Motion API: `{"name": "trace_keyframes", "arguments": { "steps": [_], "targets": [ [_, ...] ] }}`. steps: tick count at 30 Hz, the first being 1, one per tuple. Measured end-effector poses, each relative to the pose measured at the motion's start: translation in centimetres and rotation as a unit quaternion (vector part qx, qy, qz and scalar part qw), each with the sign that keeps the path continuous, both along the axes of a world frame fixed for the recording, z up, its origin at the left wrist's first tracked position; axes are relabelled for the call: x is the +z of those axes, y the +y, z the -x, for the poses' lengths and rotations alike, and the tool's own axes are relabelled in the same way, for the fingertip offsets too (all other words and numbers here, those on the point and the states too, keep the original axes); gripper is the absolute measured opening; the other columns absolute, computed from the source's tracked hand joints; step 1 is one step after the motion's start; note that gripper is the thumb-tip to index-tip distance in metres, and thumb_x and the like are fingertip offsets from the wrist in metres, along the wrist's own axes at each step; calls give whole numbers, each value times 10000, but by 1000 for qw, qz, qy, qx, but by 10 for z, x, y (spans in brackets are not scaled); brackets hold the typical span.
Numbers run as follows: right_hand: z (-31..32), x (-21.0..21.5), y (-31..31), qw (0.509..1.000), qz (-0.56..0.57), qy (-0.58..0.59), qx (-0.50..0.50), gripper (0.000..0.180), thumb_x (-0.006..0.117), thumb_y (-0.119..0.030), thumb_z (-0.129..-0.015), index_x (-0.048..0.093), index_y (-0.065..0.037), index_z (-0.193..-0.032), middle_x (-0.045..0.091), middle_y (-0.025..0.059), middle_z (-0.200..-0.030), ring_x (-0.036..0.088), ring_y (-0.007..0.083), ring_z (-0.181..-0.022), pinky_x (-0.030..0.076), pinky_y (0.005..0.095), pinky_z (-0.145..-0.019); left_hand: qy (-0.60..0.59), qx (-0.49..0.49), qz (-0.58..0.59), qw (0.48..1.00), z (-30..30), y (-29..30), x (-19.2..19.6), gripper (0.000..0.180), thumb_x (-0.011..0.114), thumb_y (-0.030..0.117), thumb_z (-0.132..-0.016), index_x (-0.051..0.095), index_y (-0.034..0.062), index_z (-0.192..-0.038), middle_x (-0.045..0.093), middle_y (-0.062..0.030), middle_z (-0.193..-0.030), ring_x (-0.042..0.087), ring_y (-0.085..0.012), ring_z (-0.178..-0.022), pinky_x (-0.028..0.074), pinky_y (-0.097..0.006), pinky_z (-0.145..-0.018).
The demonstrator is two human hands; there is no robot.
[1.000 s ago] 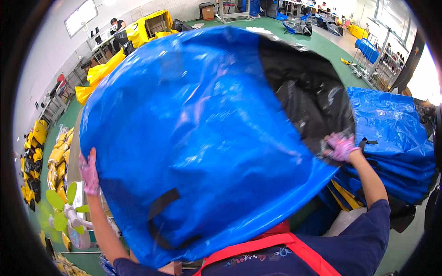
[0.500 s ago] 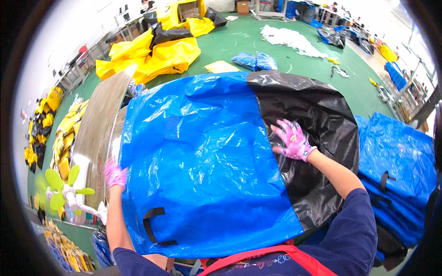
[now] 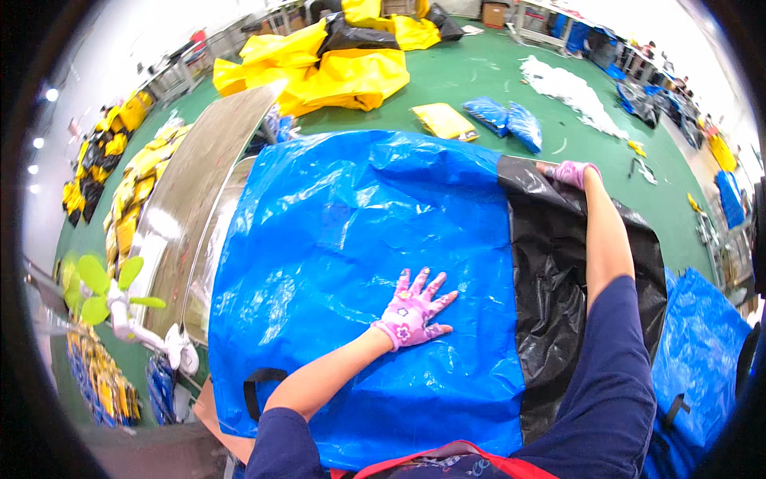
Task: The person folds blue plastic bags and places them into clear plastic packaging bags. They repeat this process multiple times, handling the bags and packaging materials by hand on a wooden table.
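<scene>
A large, glossy blue-and-black plastic tarpaulin piece (image 3: 319,247) lies spread over the work surface before me, creased in places. Its black section (image 3: 550,319) runs down the right side. On the blue part, my left hand (image 3: 415,311), in a pink flowered glove with bare fingertips, presses flat with fingers spread. At the far edge of the black section, my right hand (image 3: 568,172), gloved alike, is closed over the material; most of its fingers are hidden. A black webbing strap (image 3: 254,391) sits near the lower left corner of the blue part.
To the left stand a wood-grain board (image 3: 195,168) and a small green-bladed fan (image 3: 104,291). More blue tarpaulin (image 3: 698,351) is piled at right. Beyond, yellow tarpaulin (image 3: 343,76), blue packages (image 3: 504,124) and white sheeting (image 3: 570,92) lie on the green floor (image 3: 447,72).
My left hand has moved from the left edge onto the middle of the blue part. My right hand has gone from the black section's middle to its far edge. The view has shifted left.
</scene>
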State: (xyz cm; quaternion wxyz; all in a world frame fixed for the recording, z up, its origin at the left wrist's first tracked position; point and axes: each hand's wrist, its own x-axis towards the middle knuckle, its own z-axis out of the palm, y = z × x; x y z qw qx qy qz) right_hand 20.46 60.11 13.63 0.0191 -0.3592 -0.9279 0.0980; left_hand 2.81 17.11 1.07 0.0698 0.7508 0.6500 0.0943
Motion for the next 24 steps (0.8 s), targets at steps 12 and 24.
{"name": "trace_keyframes", "arguments": {
  "steps": [12,24],
  "targets": [
    [-162,29,-361,899,58,-116,417,456,759,-282,-706,617,-128,-1111,538,53,-666,504,231,-535,426,382,-551,32,172,-79,981,91,55,-30,653,543,540,-835,448,172,-1366,401,-143,-1431,354,-355,-1322,217,-593,-1078],
    [-246,-42,-310,981,-80,-101,147,223,621,-79,-629,702,-186,-807,595,95,-1065,534,319,-1088,306,551,-1044,11,612,16,791,185,-274,-61,512,582,390,-844,504,123,-1274,482,-140,-1339,449,-334,-1223,313,-514,-1036]
  ]
}}
